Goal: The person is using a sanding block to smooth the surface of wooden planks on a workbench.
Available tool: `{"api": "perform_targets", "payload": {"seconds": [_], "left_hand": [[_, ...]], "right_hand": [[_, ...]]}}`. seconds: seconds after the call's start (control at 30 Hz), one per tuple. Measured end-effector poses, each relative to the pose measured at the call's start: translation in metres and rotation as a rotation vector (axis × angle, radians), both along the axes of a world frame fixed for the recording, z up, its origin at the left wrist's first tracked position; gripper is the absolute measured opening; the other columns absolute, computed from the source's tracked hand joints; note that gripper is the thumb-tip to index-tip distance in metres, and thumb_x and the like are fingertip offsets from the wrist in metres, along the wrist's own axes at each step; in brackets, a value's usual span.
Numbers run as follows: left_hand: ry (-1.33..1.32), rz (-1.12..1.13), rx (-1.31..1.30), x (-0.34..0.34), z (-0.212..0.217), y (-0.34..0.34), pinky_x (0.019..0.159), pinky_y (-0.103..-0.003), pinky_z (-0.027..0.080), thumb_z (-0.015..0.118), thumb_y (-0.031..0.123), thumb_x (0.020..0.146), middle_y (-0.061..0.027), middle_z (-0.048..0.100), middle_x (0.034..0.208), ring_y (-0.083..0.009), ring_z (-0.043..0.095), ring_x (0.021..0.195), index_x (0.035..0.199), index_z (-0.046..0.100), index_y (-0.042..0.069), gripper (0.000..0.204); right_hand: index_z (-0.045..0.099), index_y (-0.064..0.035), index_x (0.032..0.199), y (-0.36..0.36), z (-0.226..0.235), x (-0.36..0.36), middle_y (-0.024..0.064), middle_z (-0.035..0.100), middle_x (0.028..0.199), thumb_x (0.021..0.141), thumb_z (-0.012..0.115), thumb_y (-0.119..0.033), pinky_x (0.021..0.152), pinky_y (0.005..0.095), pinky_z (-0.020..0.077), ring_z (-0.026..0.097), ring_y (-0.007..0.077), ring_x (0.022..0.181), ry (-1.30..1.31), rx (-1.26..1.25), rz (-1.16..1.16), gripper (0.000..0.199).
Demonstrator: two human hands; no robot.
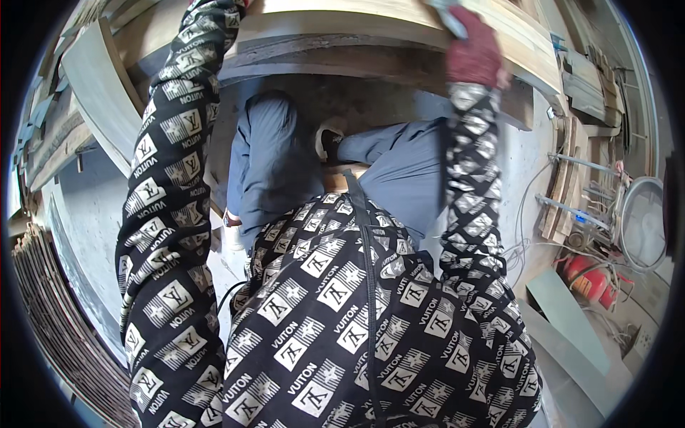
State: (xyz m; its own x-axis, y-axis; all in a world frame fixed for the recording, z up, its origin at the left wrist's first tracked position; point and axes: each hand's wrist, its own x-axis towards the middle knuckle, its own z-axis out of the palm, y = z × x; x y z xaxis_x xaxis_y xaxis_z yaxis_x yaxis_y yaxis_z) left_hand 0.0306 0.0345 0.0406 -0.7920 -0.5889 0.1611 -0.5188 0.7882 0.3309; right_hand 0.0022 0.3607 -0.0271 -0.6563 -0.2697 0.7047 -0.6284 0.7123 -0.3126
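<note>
My right hand (474, 55), in a dark red glove, is at the upper right over a long pale wooden board (342, 20). It is blurred, and its fingers look closed around a light blue-grey piece (454, 20) whose kind I cannot make out. My left arm (175, 157) reaches up to the far edge of the view. Only a sliver of red shows at its cuff, so the left hand's fingers are out of sight. Below the pale board lies a darker curved timber (321, 58), in front of my bent knees.
Curved boards (100, 85) lean at the left, above a stack of thin strips (68, 314). At the right are clamps (581, 164) by stacked wood (564, 185), a round fan-like frame (642, 225), a red machine (591, 279) with loose cables, and a pale green panel (567, 317).
</note>
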Motion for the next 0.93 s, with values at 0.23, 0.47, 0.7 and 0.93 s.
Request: {"api": "perform_targets", "payload": {"seconds": [0.23, 0.47, 0.7, 0.93], "left_hand": [[0.042, -0.013, -0.009, -0.006, -0.005, 0.0, 0.101, -0.046, 0.039, 0.043, 0.041, 0.094, -0.0246, 0.058, 0.122, -0.0396, 0.054, 0.115, 0.136, 0.043, 0.004, 0.056], [0.013, -0.002, 0.0, -0.005, -0.007, -0.002, 0.1, -0.046, 0.039, 0.042, 0.04, 0.094, -0.0249, 0.059, 0.12, -0.0397, 0.054, 0.115, 0.133, 0.045, 0.004, 0.053], [-0.021, -0.01, 0.034, 0.0, 0.005, 0.008, 0.102, -0.046, 0.037, 0.04, 0.04, 0.094, -0.0249, 0.057, 0.123, -0.0404, 0.053, 0.116, 0.135, 0.044, 0.005, 0.055], [-0.003, 0.032, 0.057, 0.004, 0.01, -0.001, 0.103, -0.044, 0.038, 0.041, 0.039, 0.094, -0.0241, 0.057, 0.125, -0.0393, 0.053, 0.117, 0.136, 0.044, 0.005, 0.054]], "right_hand": [[0.067, -0.0198, 0.115, 0.082, 0.012, -0.04, 0.0121, 0.07, 0.1, 0.09, 0.059, -0.031, 0.083, 0.0334, 0.0504, 0.067, 0.0263, 0.093, -0.393, -0.008, -0.618, 0.029], [0.066, -0.0123, 0.104, -0.11, 0.023, 0.05, 0.0126, 0.066, 0.105, 0.065, 0.061, -0.003, 0.092, 0.0486, 0.042, 0.057, 0.0358, 0.102, -0.113, -0.068, 0.25, 0.041], [0.068, -0.0137, 0.109, 0.0, -0.007, 0.007, 0.0119, 0.067, 0.108, 0.071, 0.05, 0.005, 0.095, 0.0398, 0.0458, 0.061, 0.0326, 0.101, 0.057, -0.05, 0.033, 0.046], [0.067, -0.0239, 0.113, 0.087, 0.012, -0.037, 0.011, 0.069, 0.103, 0.083, 0.061, -0.021, 0.082, 0.0385, 0.0518, 0.066, 0.0311, 0.092, -0.392, 0.033, -0.624, 0.031]]}}
